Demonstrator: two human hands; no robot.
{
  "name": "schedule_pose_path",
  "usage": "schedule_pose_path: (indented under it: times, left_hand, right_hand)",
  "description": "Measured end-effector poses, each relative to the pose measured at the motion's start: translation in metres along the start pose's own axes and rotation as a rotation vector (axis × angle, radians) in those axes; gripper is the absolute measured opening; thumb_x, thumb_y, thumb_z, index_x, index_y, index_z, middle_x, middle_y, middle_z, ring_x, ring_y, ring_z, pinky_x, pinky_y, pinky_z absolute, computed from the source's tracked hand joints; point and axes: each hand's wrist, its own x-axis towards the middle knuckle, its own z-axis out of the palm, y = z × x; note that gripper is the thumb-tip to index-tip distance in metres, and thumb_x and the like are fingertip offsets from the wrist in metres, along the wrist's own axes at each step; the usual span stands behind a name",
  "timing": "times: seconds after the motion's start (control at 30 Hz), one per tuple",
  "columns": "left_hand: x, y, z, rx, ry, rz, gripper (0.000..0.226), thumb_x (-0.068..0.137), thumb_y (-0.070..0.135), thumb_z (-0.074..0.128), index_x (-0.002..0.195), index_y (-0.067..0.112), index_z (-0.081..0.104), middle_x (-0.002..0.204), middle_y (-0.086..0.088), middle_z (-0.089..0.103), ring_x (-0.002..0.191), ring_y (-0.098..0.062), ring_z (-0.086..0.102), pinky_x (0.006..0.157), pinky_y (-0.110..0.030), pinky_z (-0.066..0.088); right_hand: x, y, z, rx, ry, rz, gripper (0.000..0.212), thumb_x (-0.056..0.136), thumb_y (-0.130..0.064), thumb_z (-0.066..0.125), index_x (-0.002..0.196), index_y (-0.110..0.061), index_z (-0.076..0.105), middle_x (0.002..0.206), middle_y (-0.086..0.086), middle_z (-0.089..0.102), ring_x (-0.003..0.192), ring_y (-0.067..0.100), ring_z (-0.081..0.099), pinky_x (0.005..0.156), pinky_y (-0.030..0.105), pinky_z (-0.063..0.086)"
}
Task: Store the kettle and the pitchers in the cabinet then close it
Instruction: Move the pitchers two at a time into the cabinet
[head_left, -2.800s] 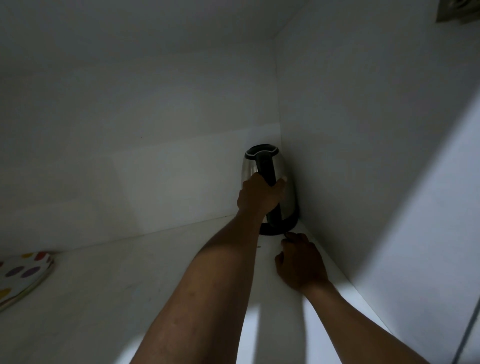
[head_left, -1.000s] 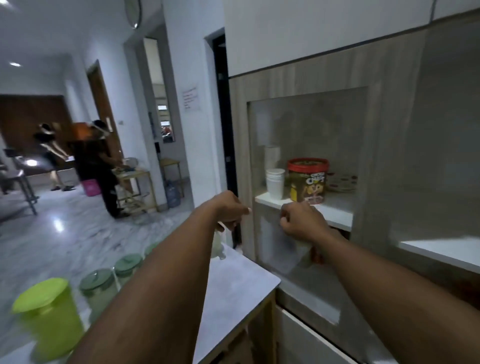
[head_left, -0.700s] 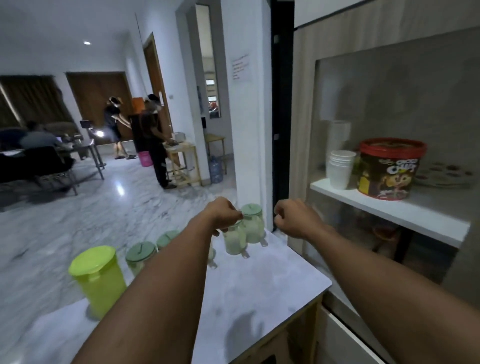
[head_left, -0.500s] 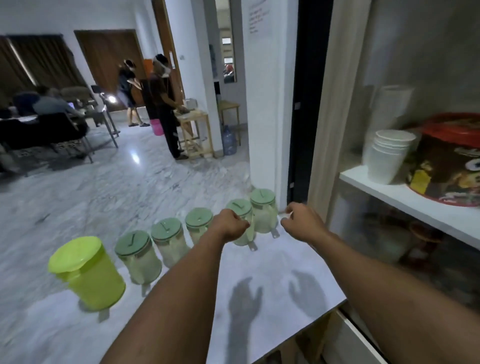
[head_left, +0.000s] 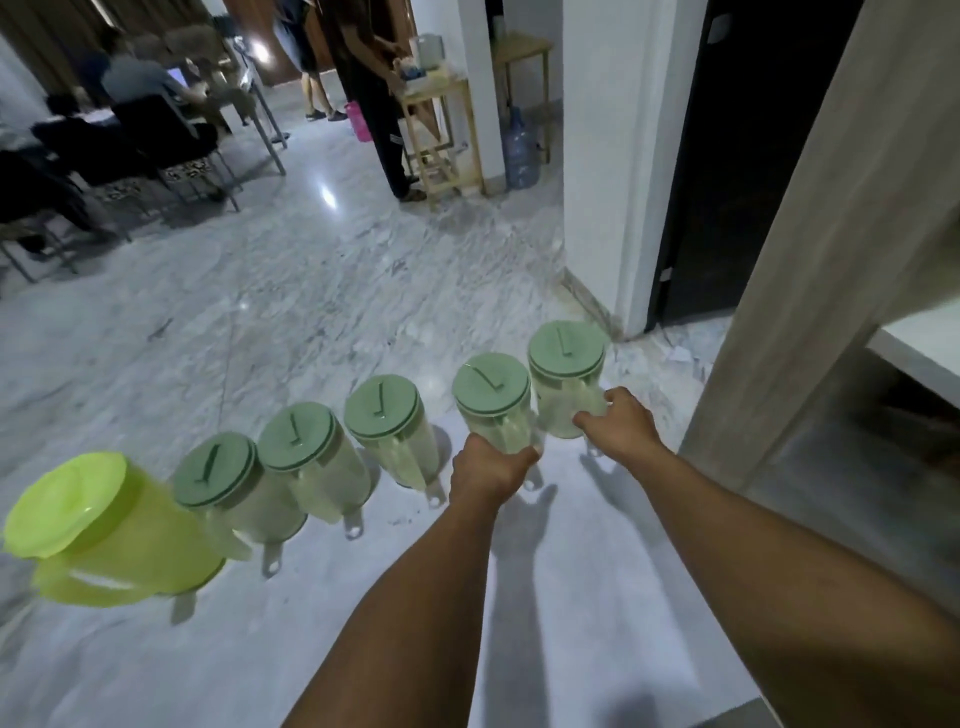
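Several clear pitchers with pale green lids stand in a row along the far edge of a white marble counter (head_left: 571, 623). My left hand (head_left: 491, 470) is wrapped around the handle of the second pitcher from the right (head_left: 491, 400). My right hand (head_left: 621, 423) is closed on the handle side of the rightmost pitcher (head_left: 566, 369). Both pitchers still rest on the counter. Three more green-lidded pitchers (head_left: 387, 421) and a larger lime-green pitcher (head_left: 104, 530) stand to the left. The kettle and the cabinet are out of view.
A wood-grain cabinet side panel (head_left: 810, 249) rises at the right with a white shelf edge (head_left: 919, 353) behind it. Beyond the counter lies a marble floor, with people standing and seated, chairs, a wooden stool (head_left: 441, 130) and a water bottle (head_left: 519, 150).
The view swung from inside the cabinet, where my left hand held the kettle, down to the counter. Both hands reached forward and closed on the two rightmost pitchers' handles.
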Motion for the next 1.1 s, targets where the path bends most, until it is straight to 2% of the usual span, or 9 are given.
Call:
schedule_pose_path:
  times: [0.17, 0.37, 0.43, 0.5, 0.57, 0.7, 0.83, 0.93, 1.1]
  left_hand:
    - [0.013, 0.007, 0.014, -0.045, 0.046, 0.003, 0.068, 0.059, 0.059, 0.067, 0.113, 0.020, 0.073, 0.110, -0.005, 0.076, 0.102, -0.030, 0.070, 0.090, -0.040, 0.057]
    - [0.007, 0.014, 0.012, -0.161, 0.103, 0.034, 0.041, 0.066, 0.043, 0.061, 0.097, 0.018, 0.071, 0.096, -0.003, 0.075, 0.094, -0.029, 0.069, 0.087, -0.042, 0.058]
    - [0.003, 0.020, 0.006, -0.192, 0.120, 0.041, 0.036, 0.068, 0.039, 0.058, 0.091, 0.015, 0.070, 0.089, -0.007, 0.075, 0.086, -0.031, 0.072, 0.081, -0.042, 0.060]
    - [-0.005, 0.029, -0.002, -0.225, 0.096, 0.056, 0.028, 0.076, 0.033, 0.058, 0.088, 0.010, 0.070, 0.081, -0.009, 0.075, 0.072, -0.028, 0.073, 0.065, -0.035, 0.061]
    - [-0.016, 0.038, -0.010, -0.255, 0.036, 0.070, 0.020, 0.086, 0.020, 0.058, 0.091, 0.003, 0.068, 0.076, -0.011, 0.071, 0.060, -0.025, 0.067, 0.049, -0.024, 0.051]
    - [-0.051, 0.057, -0.028, -0.251, -0.065, 0.081, 0.011, 0.089, 0.016, 0.060, 0.085, 0.006, 0.062, 0.069, -0.010, 0.063, 0.045, -0.022, 0.058, 0.047, -0.025, 0.047]
    - [-0.090, 0.073, -0.046, -0.199, -0.153, 0.143, 0.016, 0.087, 0.015, 0.061, 0.078, 0.006, 0.051, 0.066, -0.013, 0.052, 0.043, -0.018, 0.039, 0.045, -0.023, 0.030]
    - [-0.134, 0.083, -0.057, -0.184, -0.206, 0.222, 0.018, 0.088, 0.014, 0.061, 0.079, 0.007, 0.047, 0.068, -0.012, 0.047, 0.046, -0.018, 0.034, 0.045, -0.022, 0.026]
    - [-0.229, 0.081, -0.072, -0.115, -0.327, 0.390, 0.017, 0.090, 0.013, 0.060, 0.081, 0.007, 0.047, 0.062, -0.009, 0.047, 0.042, -0.017, 0.035, 0.043, -0.018, 0.026]
  right_hand:
    - [0.023, 0.004, 0.020, 0.046, 0.043, 0.026, 0.035, 0.083, -0.026, 0.064, 0.110, -0.003, 0.062, 0.108, 0.018, 0.068, 0.103, 0.040, 0.062, 0.077, 0.035, 0.047]
    - [0.018, 0.007, 0.011, 0.154, 0.051, 0.046, 0.024, 0.079, -0.020, 0.063, 0.100, -0.009, 0.067, 0.099, 0.015, 0.068, 0.098, 0.038, 0.061, 0.079, 0.039, 0.051]
    - [0.013, 0.003, 0.000, 0.208, 0.060, 0.066, 0.026, 0.075, -0.024, 0.064, 0.097, -0.011, 0.068, 0.096, 0.014, 0.070, 0.095, 0.036, 0.064, 0.080, 0.040, 0.055]
    - [0.006, -0.001, -0.013, 0.263, 0.063, 0.076, 0.030, 0.069, -0.029, 0.062, 0.093, -0.012, 0.070, 0.087, 0.012, 0.073, 0.086, 0.032, 0.070, 0.080, 0.040, 0.058]
    - [-0.006, -0.005, -0.027, 0.310, 0.074, 0.079, 0.029, 0.067, -0.029, 0.060, 0.087, -0.010, 0.071, 0.071, 0.010, 0.074, 0.069, 0.028, 0.074, 0.073, 0.041, 0.061]
    - [-0.045, -0.012, -0.061, 0.291, 0.114, 0.045, 0.022, 0.067, -0.027, 0.063, 0.075, -0.006, 0.065, 0.059, 0.012, 0.068, 0.052, 0.030, 0.070, 0.060, 0.041, 0.063]
    - [-0.101, -0.015, -0.099, 0.240, 0.150, 0.021, 0.017, 0.075, -0.024, 0.066, 0.073, -0.008, 0.061, 0.067, 0.011, 0.062, 0.051, 0.025, 0.057, 0.046, 0.027, 0.047]
    - [-0.156, -0.014, -0.128, 0.206, 0.190, 0.001, 0.017, 0.076, -0.022, 0.065, 0.071, -0.008, 0.058, 0.062, 0.010, 0.056, 0.049, 0.024, 0.050, 0.045, 0.027, 0.040]
    - [-0.269, 0.004, -0.169, 0.160, 0.330, -0.015, 0.025, 0.073, -0.022, 0.063, 0.087, -0.003, 0.060, 0.060, 0.013, 0.054, 0.047, 0.024, 0.047, 0.045, 0.028, 0.038]
